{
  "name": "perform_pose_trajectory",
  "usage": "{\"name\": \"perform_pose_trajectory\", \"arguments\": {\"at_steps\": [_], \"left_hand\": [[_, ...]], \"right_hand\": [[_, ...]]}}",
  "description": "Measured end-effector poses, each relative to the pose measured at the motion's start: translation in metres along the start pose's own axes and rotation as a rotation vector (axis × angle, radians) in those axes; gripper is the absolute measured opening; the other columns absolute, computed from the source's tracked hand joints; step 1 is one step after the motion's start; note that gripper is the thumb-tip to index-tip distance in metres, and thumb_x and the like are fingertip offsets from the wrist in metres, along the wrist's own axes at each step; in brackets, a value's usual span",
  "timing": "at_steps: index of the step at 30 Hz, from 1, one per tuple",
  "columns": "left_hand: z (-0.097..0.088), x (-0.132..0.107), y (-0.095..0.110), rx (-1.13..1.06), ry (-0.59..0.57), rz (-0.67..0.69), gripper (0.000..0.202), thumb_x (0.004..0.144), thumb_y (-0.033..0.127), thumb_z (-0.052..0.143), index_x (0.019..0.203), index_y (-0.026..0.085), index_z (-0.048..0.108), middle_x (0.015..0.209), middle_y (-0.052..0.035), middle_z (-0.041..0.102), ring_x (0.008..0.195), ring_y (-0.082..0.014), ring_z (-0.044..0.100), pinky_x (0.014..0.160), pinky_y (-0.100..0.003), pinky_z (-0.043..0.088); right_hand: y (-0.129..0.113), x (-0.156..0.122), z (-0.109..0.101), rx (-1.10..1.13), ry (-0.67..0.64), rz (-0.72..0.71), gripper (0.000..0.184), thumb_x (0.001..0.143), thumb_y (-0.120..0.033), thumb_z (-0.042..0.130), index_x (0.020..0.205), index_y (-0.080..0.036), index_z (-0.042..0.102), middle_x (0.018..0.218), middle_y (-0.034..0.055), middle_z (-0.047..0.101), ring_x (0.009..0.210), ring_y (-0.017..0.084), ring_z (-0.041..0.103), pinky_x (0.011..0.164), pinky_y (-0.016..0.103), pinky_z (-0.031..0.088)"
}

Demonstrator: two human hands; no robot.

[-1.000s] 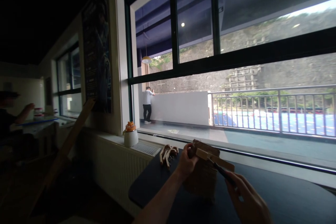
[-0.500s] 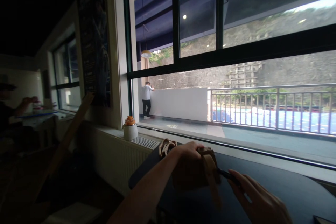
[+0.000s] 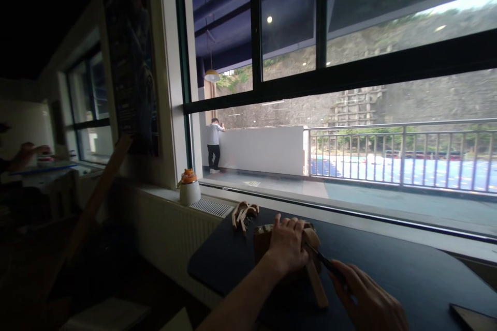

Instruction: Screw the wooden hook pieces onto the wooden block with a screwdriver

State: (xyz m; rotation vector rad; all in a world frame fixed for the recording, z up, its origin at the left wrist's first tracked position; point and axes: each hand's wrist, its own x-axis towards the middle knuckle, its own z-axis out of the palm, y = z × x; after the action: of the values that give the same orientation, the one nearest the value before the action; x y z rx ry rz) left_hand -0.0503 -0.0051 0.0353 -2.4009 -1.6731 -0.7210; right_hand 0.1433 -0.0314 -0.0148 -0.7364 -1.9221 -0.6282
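Note:
My left hand [image 3: 287,244] lies over a brown block [image 3: 261,240] on the dark table [image 3: 392,256], its fingers curled across the top. Against the block's right side is a pale, curved wooden piece [image 3: 317,287] with a straight leg slanting down toward me; the hand hides part of both. In my right hand [image 3: 368,295] is a slim tool with a black handle [image 3: 337,269]. Its tip meets the wooden piece beside my left fingers, and I cannot make out its exact kind. Several similar curved wooden pieces [image 3: 244,214] rest at the table's far left corner.
A white container with an orange top [image 3: 190,191] stands on the sill over the radiator [image 3: 171,235]. A dark flat object [image 3: 471,316] lies at the table's right. A long plank [image 3: 95,196] leans at left. Another person's hand [image 3: 29,152] shows at far left.
My left hand has shifted from the block's far edge to over its top, fingers bent across it. My right hand has moved slightly left with the tool. The view has turned a little.

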Motion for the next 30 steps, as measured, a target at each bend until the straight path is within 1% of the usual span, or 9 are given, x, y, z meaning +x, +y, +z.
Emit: {"name": "perform_pose_trajectory", "arguments": {"at_steps": [4, 9, 12, 15, 19, 21, 25, 27, 30], "left_hand": [[0.008, 0.0, -0.001, 0.01, 0.075, 0.012, 0.065, 0.072, 0.044, 0.065, 0.129, 0.019, 0.046, 0.126, -0.0122, 0.055, 0.114, -0.0322, 0.047, 0.11, -0.053, 0.014], [0.012, 0.002, -0.002, 0.014, 0.124, -0.015, 0.056, 0.075, 0.041, 0.065, 0.126, 0.022, 0.049, 0.122, -0.0097, 0.057, 0.11, -0.0303, 0.049, 0.105, -0.05, 0.024], [0.014, 0.001, -0.001, 0.015, 0.132, -0.025, 0.055, 0.076, 0.039, 0.066, 0.125, 0.022, 0.049, 0.121, -0.0096, 0.057, 0.109, -0.0306, 0.05, 0.1, -0.048, 0.03], [0.014, 0.0, 0.0, 0.017, 0.139, -0.029, 0.054, 0.075, 0.038, 0.066, 0.124, 0.022, 0.049, 0.12, -0.0093, 0.057, 0.107, -0.0306, 0.05, 0.098, -0.048, 0.031], [0.013, -0.001, 0.001, 0.013, 0.147, -0.031, 0.053, 0.076, 0.039, 0.065, 0.124, 0.022, 0.049, 0.121, -0.0091, 0.057, 0.108, -0.0303, 0.049, 0.097, -0.048, 0.032], [0.013, -0.001, 0.001, 0.008, 0.15, -0.034, 0.055, 0.076, 0.038, 0.065, 0.125, 0.023, 0.048, 0.122, -0.0089, 0.056, 0.109, -0.03, 0.049, 0.098, -0.047, 0.031], [0.014, -0.001, 0.002, 0.0, 0.155, -0.042, 0.056, 0.075, 0.036, 0.065, 0.127, 0.023, 0.048, 0.124, -0.0091, 0.055, 0.109, -0.0299, 0.048, 0.099, -0.046, 0.03], [0.014, -0.001, 0.003, -0.003, 0.156, -0.042, 0.056, 0.075, 0.036, 0.065, 0.127, 0.023, 0.048, 0.124, -0.0088, 0.055, 0.11, -0.0299, 0.048, 0.1, -0.046, 0.029], [0.014, -0.002, 0.003, -0.003, 0.159, -0.045, 0.055, 0.075, 0.036, 0.065, 0.126, 0.023, 0.048, 0.123, -0.0088, 0.055, 0.109, -0.0299, 0.049, 0.099, -0.046, 0.029]], "right_hand": [[0.002, 0.002, -0.002, 0.035, -0.049, 0.102, 0.023, 0.093, -0.033, 0.042, 0.105, -0.022, 0.059, 0.088, 0.0013, 0.072, 0.07, 0.013, 0.069, 0.056, 0.02, 0.05], [0.004, 0.003, -0.004, 0.081, -0.155, 0.34, 0.029, 0.091, -0.047, 0.043, 0.095, -0.026, 0.062, 0.065, -0.0038, 0.069, 0.051, 0.014, 0.065, 0.04, 0.021, 0.045], [0.003, 0.003, -0.005, 0.064, -0.224, 0.398, 0.033, 0.091, -0.051, 0.04, 0.092, -0.027, 0.062, 0.06, -0.0038, 0.067, 0.049, 0.015, 0.065, 0.039, 0.022, 0.044], [0.003, 0.005, -0.007, 0.005, -0.249, 0.366, 0.032, 0.092, -0.047, 0.037, 0.092, -0.027, 0.062, 0.066, -0.0021, 0.069, 0.051, 0.016, 0.066, 0.039, 0.023, 0.044], [0.004, 0.004, -0.008, -0.025, -0.192, 0.249, 0.028, 0.093, -0.032, 0.037, 0.111, -0.024, 0.057, 0.095, 0.003, 0.07, 0.069, 0.014, 0.068, 0.049, 0.021, 0.048], [0.005, 0.003, -0.01, -0.044, -0.198, 0.174, 0.03, 0.092, -0.023, 0.037, 0.117, -0.023, 0.054, 0.095, 0.0035, 0.069, 0.072, 0.013, 0.067, 0.051, 0.02, 0.048], [0.008, 0.002, -0.016, -0.094, -0.207, 0.022, 0.032, 0.089, -0.015, 0.036, 0.114, -0.021, 0.054, 0.088, 0.0027, 0.067, 0.069, 0.013, 0.066, 0.052, 0.021, 0.047], [0.009, 0.002, -0.018, -0.112, -0.194, -0.004, 0.031, 0.089, -0.015, 0.035, 0.113, -0.02, 0.055, 0.087, 0.0031, 0.067, 0.067, 0.013, 0.066, 0.052, 0.021, 0.047], [0.011, 0.003, -0.018, -0.108, -0.204, 0.021, 0.029, 0.091, -0.018, 0.036, 0.113, -0.021, 0.055, 0.091, 0.0033, 0.069, 0.067, 0.013, 0.067, 0.052, 0.022, 0.048]]}}
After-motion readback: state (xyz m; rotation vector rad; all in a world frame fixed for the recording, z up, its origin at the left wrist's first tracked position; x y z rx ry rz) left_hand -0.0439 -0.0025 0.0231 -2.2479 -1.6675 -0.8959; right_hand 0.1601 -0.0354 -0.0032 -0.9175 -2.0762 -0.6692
